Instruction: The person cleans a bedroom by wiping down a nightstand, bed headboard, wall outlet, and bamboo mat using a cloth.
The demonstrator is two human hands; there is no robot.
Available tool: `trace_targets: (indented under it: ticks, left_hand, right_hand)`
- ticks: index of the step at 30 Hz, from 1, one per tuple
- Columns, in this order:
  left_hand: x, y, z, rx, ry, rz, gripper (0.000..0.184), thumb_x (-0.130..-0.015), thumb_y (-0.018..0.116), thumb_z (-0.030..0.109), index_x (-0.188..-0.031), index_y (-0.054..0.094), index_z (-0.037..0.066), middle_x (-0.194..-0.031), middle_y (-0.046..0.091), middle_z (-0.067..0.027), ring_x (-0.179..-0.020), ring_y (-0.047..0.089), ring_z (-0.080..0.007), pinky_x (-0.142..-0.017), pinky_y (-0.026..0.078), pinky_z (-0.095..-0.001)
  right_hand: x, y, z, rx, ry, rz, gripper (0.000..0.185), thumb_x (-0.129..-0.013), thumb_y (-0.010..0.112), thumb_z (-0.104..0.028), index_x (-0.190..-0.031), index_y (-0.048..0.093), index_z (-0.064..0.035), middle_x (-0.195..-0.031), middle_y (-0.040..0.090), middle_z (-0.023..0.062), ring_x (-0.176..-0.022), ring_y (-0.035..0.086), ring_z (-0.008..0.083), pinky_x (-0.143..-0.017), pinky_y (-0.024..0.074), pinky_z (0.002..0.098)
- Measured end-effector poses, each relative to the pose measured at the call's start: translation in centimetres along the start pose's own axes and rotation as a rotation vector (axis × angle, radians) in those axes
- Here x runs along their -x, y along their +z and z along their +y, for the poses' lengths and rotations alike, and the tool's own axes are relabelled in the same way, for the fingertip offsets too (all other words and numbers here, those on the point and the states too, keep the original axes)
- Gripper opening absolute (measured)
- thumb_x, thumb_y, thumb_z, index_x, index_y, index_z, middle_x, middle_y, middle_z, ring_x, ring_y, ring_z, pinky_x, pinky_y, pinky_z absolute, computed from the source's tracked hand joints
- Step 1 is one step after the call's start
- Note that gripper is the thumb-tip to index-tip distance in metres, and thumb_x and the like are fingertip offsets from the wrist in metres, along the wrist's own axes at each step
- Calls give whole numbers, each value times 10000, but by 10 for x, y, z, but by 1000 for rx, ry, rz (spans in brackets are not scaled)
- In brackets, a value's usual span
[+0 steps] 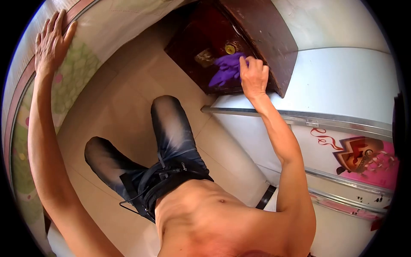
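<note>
My right hand (254, 77) grips a crumpled purple cloth (227, 68) and holds it against the front of a dark red-brown wooden cabinet (269, 34). The cloth hangs to the left of my fingers; the fingertips are partly hidden. Just above it is a round yellow fitting (230, 49) on the cabinet front, and a pale worn patch (204, 58) lies to its left. My left hand (50, 45) rests flat with fingers stretched on the pinkish edge strip (23, 88) of a surface draped with a patterned green-and-cream cover (79, 64).
A white appliance-like unit (342, 81) with a metal edge rail (299, 116) stands to the right, next to the cabinet. Its front carries a pink cartoon picture (364, 156). Beige floor tiles (111, 98) lie between it and the covered surface.
</note>
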State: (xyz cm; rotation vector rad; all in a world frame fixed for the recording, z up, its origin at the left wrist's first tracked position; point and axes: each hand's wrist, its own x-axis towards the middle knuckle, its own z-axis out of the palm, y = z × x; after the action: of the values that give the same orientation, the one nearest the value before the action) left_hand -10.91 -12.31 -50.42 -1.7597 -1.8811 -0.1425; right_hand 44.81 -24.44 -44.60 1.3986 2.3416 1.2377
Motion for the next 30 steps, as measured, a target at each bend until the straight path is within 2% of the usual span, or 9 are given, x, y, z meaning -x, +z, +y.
trace_targets:
  ticks: [4,8,12,15,20,22,24,26,30]
  left_hand:
    - [3,-4,-8,2,-8,6,710,-953,360,623,-1518,314,196,-1566,314,-40,-1453,260,-254,-1177,196,-471]
    - [1,-4,-11,3,1,-30,710,-957,352,626,-1525,299,203,-1571,305,-44,-1460,248,-249,-1180,190,-468]
    - [2,4,-12,56,6,22,700,-960,360,617,-1521,307,202,-1567,311,-49,-1456,257,-255,-1177,193,-477]
    - [2,8,-11,92,16,37,689,-964,365,606,-1519,312,201,-1565,315,-52,-1453,261,-260,-1174,194,-485]
    - [1,-7,-6,13,7,-36,688,-967,373,594,-1520,306,191,-1558,326,-65,-1452,263,-263,-1170,198,-482]
    - [2,-8,-8,39,24,-7,682,-972,367,587,-1518,309,182,-1544,344,-82,-1442,277,-272,-1168,193,-471]
    - [1,-10,-9,57,34,-5,674,-979,360,577,-1519,308,177,-1545,343,-85,-1443,276,-275,-1168,191,-468]
    - [2,5,-16,106,74,105,676,-983,354,573,-1522,301,169,-1548,339,-83,-1441,278,-277,-1166,196,-463]
    - [0,-5,-13,63,62,8,676,-987,346,571,-1519,312,155,-1557,319,-90,-1441,278,-277,-1169,191,-465]
  right_hand:
    - [-55,-17,0,-45,42,163,397,-790,611,-113,-1185,647,-119,-1062,574,21,-915,517,206,-700,384,348]
    - [-81,11,-15,135,-79,52,344,-754,614,-164,-1082,637,-61,-952,533,37,-858,486,195,-689,372,342]
    - [-43,-7,-5,61,1,-14,237,-752,627,-144,-984,635,-99,-855,494,23,-823,484,188,-670,358,336]
    - [17,-13,-6,40,40,-201,350,-782,623,-128,-1127,639,-70,-941,536,37,-872,496,188,-694,365,334]
    - [114,0,-34,-247,468,-435,443,-749,669,-84,-1189,640,-56,-1103,559,96,-1002,527,279,-781,439,428]
    - [110,-4,-56,-636,844,-230,405,-747,645,-63,-1150,667,-38,-1093,585,144,-1044,541,341,-878,458,450]
    - [99,2,-66,-1392,1315,-115,344,-791,603,-95,-1117,681,-19,-1036,628,204,-1043,578,320,-952,447,378]
    - [84,-9,-67,-1265,1346,114,321,-807,606,-81,-1113,680,-20,-1062,623,197,-1040,577,305,-953,445,375]
    - [53,-50,-45,-736,1397,557,354,-868,590,-49,-1216,545,-8,-1187,514,170,-1136,481,320,-1006,384,401]
